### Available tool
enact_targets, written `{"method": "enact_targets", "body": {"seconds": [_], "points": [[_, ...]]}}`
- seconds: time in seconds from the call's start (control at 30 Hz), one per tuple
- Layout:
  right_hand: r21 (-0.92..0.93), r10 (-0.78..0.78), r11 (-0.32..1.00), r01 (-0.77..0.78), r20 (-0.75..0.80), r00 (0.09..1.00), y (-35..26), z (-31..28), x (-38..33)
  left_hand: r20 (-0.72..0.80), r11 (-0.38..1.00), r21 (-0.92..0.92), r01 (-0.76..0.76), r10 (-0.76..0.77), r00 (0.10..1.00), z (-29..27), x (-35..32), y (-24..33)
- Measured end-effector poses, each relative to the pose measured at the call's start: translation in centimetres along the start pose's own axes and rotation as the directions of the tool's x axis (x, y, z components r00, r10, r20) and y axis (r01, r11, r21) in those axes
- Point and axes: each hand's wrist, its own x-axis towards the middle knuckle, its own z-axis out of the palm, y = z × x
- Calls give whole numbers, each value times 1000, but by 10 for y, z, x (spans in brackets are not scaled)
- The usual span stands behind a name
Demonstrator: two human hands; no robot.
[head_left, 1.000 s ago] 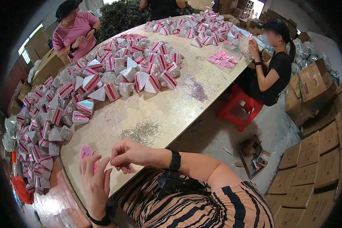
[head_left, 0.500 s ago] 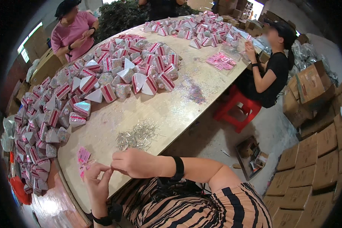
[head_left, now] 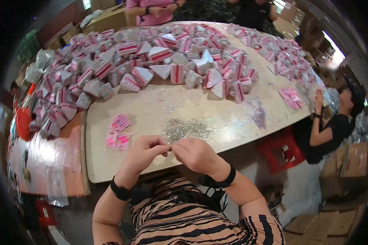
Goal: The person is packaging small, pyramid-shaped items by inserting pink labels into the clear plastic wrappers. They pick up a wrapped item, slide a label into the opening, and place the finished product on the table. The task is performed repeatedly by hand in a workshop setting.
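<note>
At the far left, a heap of small wedge-shaped pink-and-silver packets (head_left: 65, 102) covers the table (head_left: 151, 110) edge and runs on across its far side. Just right of that heap, a few loose pink cards (head_left: 118, 132) lie flat on the bare pale tabletop, near the person's left hand (head_left: 141, 153). That hand is curled, thumb and forefinger pinched together at its tip, and it meets the right hand (head_left: 196, 154), which is curled the same way; the fingertips of both touch over the near edge of the table, closed on something too small to make out. Just beyond the hands, a loose pile of thin silvery wire pieces (head_left: 186, 128) rests on the table, close to the fingertips but apart from them. Further right lies a faint patch of purple glitter-like bits (head_left: 258, 114), then another bunch of pink cards (head_left: 291, 98), and at the far right a seated person in black (head_left: 331, 126) leans on the table edge above a red stool (head_left: 280, 153)
</note>
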Motion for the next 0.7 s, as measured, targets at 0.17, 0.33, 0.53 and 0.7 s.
{"method": "enact_targets", "body": {"seconds": [0.17,0.33,0.53,0.7], "points": [[79,149,985,-151,25,988,4,-2,-2,101,940,310,-142,115,988,-15,26,-8],[147,258,960,-237,-143,956,10,0,-2,-199,306,951,43,502,842,-97,96,-19],[196,311,940,-279,-156,938,11,1,-2,-207,152,977,152,477,854,-154,160,-24],[208,337,931,-301,-170,926,14,2,-6,-225,145,973,178,432,874,-146,184,-31]]}}
